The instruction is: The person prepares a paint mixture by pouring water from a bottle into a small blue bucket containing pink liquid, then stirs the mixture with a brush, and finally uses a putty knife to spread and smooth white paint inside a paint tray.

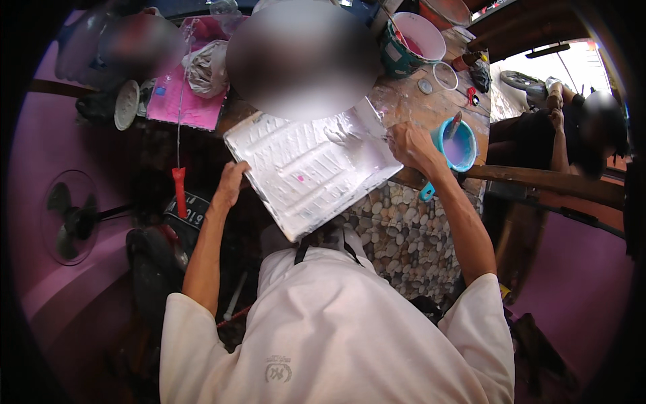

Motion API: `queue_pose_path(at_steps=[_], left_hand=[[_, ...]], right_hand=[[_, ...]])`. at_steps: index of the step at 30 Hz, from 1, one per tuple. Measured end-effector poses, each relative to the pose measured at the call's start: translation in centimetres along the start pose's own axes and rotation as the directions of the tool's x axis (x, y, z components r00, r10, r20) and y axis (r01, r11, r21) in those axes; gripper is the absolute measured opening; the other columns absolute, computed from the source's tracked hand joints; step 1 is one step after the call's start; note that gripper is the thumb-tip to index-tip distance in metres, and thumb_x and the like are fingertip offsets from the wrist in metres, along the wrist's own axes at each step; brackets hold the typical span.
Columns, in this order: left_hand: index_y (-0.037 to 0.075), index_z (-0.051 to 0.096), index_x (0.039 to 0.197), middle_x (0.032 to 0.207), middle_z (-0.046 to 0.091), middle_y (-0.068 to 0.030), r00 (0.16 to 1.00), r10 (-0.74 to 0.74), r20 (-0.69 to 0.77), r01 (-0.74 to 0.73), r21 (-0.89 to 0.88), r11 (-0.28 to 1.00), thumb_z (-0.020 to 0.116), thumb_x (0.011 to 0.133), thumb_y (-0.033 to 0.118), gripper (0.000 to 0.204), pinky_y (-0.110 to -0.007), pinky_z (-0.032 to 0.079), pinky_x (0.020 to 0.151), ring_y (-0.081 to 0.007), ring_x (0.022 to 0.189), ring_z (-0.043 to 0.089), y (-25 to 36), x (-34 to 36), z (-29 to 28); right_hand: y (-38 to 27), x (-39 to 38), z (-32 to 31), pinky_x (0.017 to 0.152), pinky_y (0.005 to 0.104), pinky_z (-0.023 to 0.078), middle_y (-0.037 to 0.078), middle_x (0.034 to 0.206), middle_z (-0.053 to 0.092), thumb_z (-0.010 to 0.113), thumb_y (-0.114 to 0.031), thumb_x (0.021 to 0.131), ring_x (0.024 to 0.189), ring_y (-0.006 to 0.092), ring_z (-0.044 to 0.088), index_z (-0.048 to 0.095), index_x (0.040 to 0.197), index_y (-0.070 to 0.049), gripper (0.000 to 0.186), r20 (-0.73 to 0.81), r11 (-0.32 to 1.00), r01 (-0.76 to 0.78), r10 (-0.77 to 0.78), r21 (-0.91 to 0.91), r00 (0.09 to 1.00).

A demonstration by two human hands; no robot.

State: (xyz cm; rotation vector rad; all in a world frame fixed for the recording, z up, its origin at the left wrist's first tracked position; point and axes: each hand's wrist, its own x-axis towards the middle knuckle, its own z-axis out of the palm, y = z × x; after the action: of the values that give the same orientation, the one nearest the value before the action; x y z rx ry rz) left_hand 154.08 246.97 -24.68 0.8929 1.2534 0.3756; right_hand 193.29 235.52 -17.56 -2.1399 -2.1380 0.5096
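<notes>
A paint tray (296, 172), coated white with raised ribs and a small pink spot, is tilted in front of my body. My left hand (232, 183) grips its left edge, thumb over the rim. My right hand (414, 147) is closed at the tray's right side; what its fingers hold is hidden. Close to those fingers, a whitish smear or lump (346, 137) shows inside the tray, too unclear to name. Just right of my right hand stands a light-blue paint pot (473, 149) with pale liquid and a brush (455, 124) in it.
A pink panel (158, 111) carries a crumpled plastic bag (206, 71); a red-handled roller frame (179, 192) hangs down at its side. A green bucket (397, 57) stands at the back of the wooden table (404, 94). A fan (70, 215) is at left; another person (538, 141) sits at right.
</notes>
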Motion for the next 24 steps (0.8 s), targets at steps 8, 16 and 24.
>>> queue_pose_path(at_steps=[8,16,24], left_hand=[[-0.001,0.038,0.133,0.133,0.046,-0.0095,0.962,0.121,-0.245,-0.224,-0.455,0.862,0.033,0.093,0.054,0.068,-0.032,0.037,0.1,-0.0224,0.12,0.046,-3.9,1.3,3.7],[-0.009,0.044,0.126,0.126,0.051,-0.0176,0.935,0.196,-0.295,-0.215,-0.033,0.976,0.029,0.093,0.057,0.075,-0.031,0.038,0.096,-0.0245,0.115,0.05,-3.1,2.8,2.8],[-0.009,0.05,0.12,0.114,0.058,-0.0187,0.89,0.305,-0.34,-0.273,0.138,0.952,0.032,0.095,0.052,0.068,-0.031,0.04,0.089,-0.0234,0.104,0.054,-0.4,6.1,1.5]], right_hand=[[-2.6,-0.4,2.1,0.059,0.0455,0.046,0.022,0.067,0.056,0.051,-0.008,0.076,0.064,0.0373,0.057,0.057,0.071,0.002,0.013,-0.174,0.998,0.046,-0.039,0.035,0.984],[-4.9,-0.5,-0.2,0.059,0.045,0.046,0.022,0.07,0.058,0.046,-0.01,0.079,0.066,0.0361,0.06,0.059,0.07,0.0,0.018,-0.049,0.999,-0.029,0.028,-0.026,0.998],[-4.7,2.1,1.2,0.063,0.0447,0.046,0.02,0.073,0.058,0.047,-0.01,0.079,0.068,0.0348,0.059,0.06,0.071,-0.001,0.018,-0.149,0.992,0.018,-0.037,-0.124,0.988]])
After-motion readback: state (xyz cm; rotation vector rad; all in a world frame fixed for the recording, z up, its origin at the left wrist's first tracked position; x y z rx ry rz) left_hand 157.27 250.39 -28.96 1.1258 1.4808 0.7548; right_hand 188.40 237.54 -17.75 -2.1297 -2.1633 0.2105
